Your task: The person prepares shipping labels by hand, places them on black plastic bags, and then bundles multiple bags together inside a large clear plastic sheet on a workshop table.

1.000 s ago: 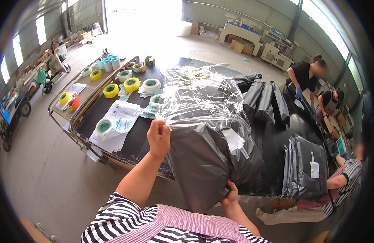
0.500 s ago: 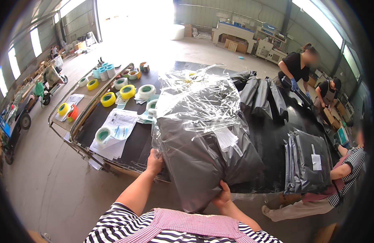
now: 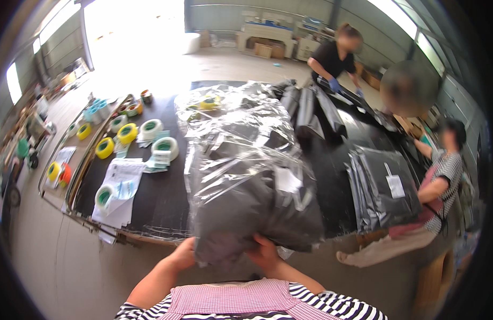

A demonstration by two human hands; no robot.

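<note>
Film [image 3: 235, 125], clear and crinkled, covers the upper part of a bulky dark grey plastic package [image 3: 233, 213], which lies at the near edge of the black counter [image 3: 150, 210], its lower end hanging out toward the wearer. The left grip [image 3: 185, 253] holds the package at its lower left corner, fingers mostly hidden behind it. The right grip [image 3: 264, 252] grasps the lower edge nearer the middle, thumb against the plastic and the other fingers tucked underneath. A white label [image 3: 287, 180] sits on the right half of the package.

To the left, tape rolls stand and lie about the counter: a pale one [image 3: 165, 149] close beside the film, yellow ones [image 3: 104, 148] farther left, and a green-cored roll [image 3: 104, 197] on loose printed papers [image 3: 118, 210]. To the right, a stack of flat grey bags [image 3: 382, 186] rests near the counter's edge, and folded dark bags [image 3: 309, 117] lie beyond. A co-worker in a striped top [image 3: 447, 165] stands beside the stack; another, in a black top [image 3: 332, 60] and blue gloves [image 3: 334, 85], leans over the far side.
</note>
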